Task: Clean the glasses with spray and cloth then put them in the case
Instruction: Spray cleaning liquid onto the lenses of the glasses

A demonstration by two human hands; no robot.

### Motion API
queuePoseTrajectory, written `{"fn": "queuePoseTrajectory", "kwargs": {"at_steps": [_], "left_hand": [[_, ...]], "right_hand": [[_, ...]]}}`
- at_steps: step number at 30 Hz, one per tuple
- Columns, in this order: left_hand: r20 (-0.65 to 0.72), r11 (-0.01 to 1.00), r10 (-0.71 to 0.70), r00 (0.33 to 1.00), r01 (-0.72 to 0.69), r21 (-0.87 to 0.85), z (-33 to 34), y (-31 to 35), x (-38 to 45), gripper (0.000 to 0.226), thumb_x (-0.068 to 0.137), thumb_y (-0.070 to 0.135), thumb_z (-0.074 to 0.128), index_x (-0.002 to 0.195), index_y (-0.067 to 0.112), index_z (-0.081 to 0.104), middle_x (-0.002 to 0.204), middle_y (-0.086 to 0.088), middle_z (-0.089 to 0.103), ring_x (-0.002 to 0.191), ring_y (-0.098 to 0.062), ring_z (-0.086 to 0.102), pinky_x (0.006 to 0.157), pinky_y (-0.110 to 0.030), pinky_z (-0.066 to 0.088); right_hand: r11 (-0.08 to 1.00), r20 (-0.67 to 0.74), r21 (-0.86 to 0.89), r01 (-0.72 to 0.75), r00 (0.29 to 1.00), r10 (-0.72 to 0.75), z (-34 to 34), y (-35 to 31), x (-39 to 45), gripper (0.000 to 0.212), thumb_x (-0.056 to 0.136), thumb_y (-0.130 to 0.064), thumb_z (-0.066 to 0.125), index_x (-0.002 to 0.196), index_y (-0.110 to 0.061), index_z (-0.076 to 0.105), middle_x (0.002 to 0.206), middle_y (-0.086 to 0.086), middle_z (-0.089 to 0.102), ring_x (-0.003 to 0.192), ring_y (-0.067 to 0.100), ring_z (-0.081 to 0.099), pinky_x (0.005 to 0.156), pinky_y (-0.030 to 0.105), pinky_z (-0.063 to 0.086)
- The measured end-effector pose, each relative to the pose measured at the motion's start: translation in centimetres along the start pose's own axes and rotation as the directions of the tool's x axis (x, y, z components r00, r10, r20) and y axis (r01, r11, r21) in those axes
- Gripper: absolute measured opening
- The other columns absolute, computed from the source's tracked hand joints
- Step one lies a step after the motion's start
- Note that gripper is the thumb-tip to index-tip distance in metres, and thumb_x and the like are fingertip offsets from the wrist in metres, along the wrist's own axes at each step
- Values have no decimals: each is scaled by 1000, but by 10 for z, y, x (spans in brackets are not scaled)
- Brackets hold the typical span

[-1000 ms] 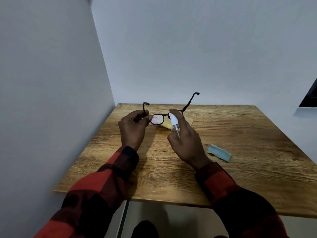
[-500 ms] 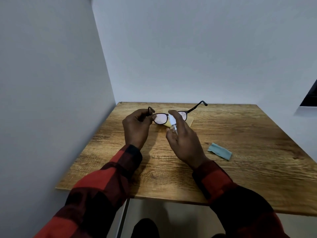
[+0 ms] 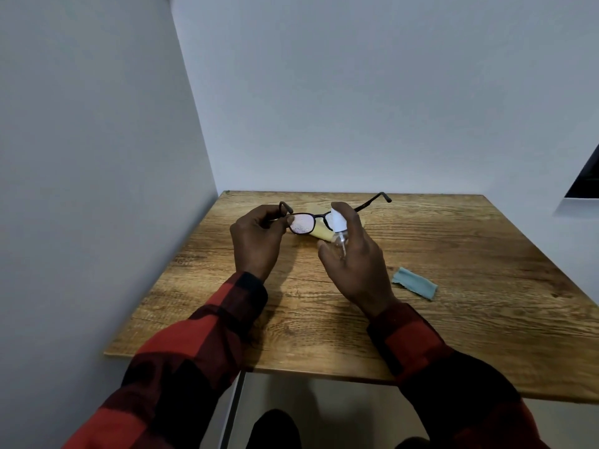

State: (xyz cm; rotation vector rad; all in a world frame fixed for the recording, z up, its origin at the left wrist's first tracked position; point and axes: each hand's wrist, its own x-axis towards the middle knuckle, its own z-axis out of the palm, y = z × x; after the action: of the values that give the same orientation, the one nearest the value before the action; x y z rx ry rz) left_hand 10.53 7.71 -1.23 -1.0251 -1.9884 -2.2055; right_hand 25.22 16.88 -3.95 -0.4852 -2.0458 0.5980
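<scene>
Black-framed glasses (image 3: 303, 222) with open temples hang above the table's far middle. My left hand (image 3: 257, 241) pinches their left hinge. The left lens shows droplets. My right hand (image 3: 353, 264) grips a small clear spray bottle (image 3: 339, 236) with a white top. My forefinger lies on that top, which sits in front of the right lens. A yellow glasses case (image 3: 321, 234) lies on the table behind the hands, mostly hidden. A folded teal cloth (image 3: 415, 282) lies on the table right of my right hand.
The wooden table (image 3: 470, 319) stands in a corner, with a grey wall at its left and one behind it. A dark opening (image 3: 586, 176) shows at the right edge. My dark shoes (image 3: 275, 429) are below the front edge.
The glasses have tilted down toward the table and turned so the lenses face me. The spray bottle has shifted from the left lens to the right lens.
</scene>
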Motion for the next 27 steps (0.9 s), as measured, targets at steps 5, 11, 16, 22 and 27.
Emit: {"fn": "queuePoseTrajectory", "kwargs": {"at_steps": [5, 11, 16, 22, 27], "left_hand": [[-8, 1000, -10, 1000, 10, 6, -1, 2, 4, 37, 83, -3, 80, 80, 34, 76, 76, 22, 76, 77, -2, 72, 79, -32, 62], [-4, 1000, -9, 1000, 9, -2, 0, 0, 3, 36, 82, -3, 80, 80, 33, 76, 77, 20, 76, 80, -5, 73, 82, -40, 64], [-7, 1000, -19, 1000, 19, -5, -2, -2, 2, 34, 82, -2, 81, 81, 32, 77, 77, 19, 77, 80, -6, 74, 81, -39, 64], [-14, 1000, -6, 1000, 6, -7, -1, -2, 0, 36, 83, -3, 80, 80, 32, 76, 75, 18, 75, 75, -2, 72, 73, -22, 58], [-17, 1000, -5, 1000, 5, 6, 2, -4, 0, 35, 83, -2, 80, 80, 33, 76, 76, 19, 76, 79, -6, 73, 78, -29, 62]], "right_hand": [[998, -6, -44, -51, 999, 51, -4, 13, -3, 57, 92, -17, 60, 142, -31, 37, 74, -2, 53, 60, 14, 50, 54, 30, 39], [996, -42, -57, -68, 997, 66, -7, 15, -2, 58, 92, -15, 61, 142, -31, 38, 75, 1, 56, 61, 16, 52, 54, 30, 41], [995, -68, -83, -51, 997, 46, -9, 15, -3, 56, 90, -12, 61, 139, -29, 39, 74, -6, 50, 59, 2, 44, 59, 25, 34], [1000, -34, -18, -9, 999, 8, -9, 10, -3, 61, 90, -13, 62, 144, -28, 39, 75, -4, 55, 57, 13, 50, 51, 28, 40], [996, 46, 76, 46, 998, -50, -6, 0, -3, 57, 91, -10, 61, 142, -26, 40, 72, -13, 49, 54, 5, 45, 52, 21, 32]]}}
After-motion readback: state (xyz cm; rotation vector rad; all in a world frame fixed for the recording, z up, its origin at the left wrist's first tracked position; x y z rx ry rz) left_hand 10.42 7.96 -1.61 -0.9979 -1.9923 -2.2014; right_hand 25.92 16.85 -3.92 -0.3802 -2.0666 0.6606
